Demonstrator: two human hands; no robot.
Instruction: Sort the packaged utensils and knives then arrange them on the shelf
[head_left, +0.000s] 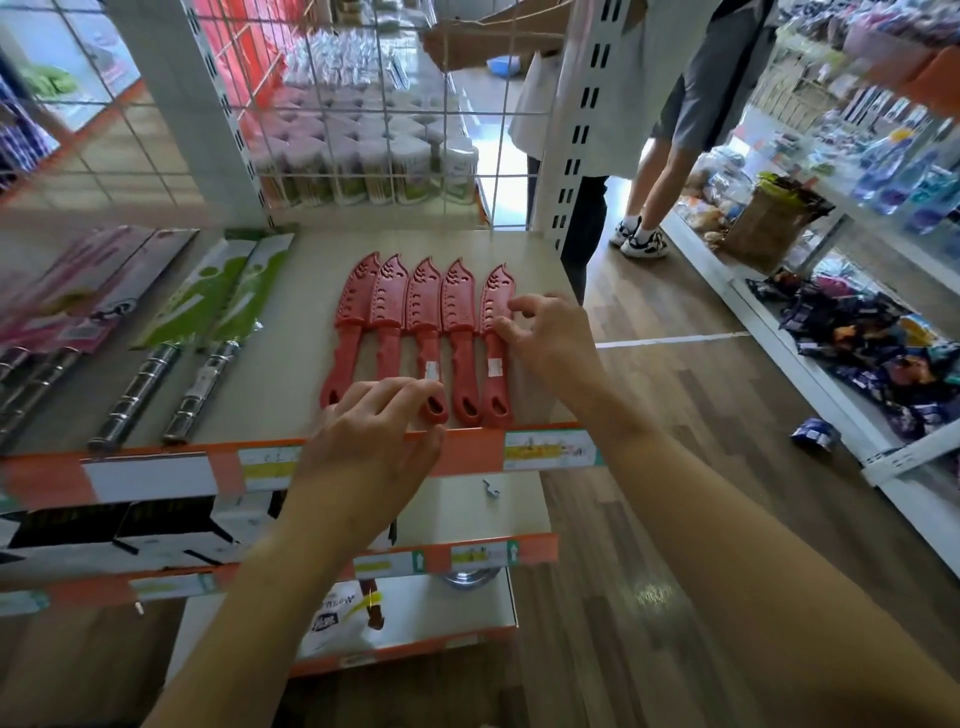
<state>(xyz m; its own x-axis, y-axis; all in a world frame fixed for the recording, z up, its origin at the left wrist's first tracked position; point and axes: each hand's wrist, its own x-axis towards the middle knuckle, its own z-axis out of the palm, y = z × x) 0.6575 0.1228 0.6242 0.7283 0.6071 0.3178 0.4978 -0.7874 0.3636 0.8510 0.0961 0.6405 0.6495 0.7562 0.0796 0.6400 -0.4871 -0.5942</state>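
Top shelf (306, 312), pale wood-look surface, orange price strip (467, 452) along the front edge, wire grid panel (363, 130) behind.

1. Red knives (460, 306): five, each in a perforated red sheath. They lie flat and side by side on the right part of the shelf. Tips point toward the grid and handle ends lie at the front edge. Neighbours touch or nearly touch. Two handles carry small white labels.
2. Green-carded knives (228, 296): two, with metal handles, lying at a slant left of the red row and apart from it.
3. Pink-carded knives (88, 291): farther left, blurred, count unclear.

Hands:
- Left hand (374, 431): fingers spread and nearly straight, laid over the handle ends of the left red knives. The thumb is at the price strip. It grasps nothing.
- Right hand (550, 338): fingers loosely bent, tips against the outer edge of the rightmost knife (496, 301) at its sheath. This looks like a touch rather than a grip, though the contact is hard to make out.

Surroundings:
- Lower shelf (493, 514) with boxed goods beneath.
- A person's legs (670, 171) in the aisle at right.
- Cardboard box (763, 223) on the floor by the facing shelving.
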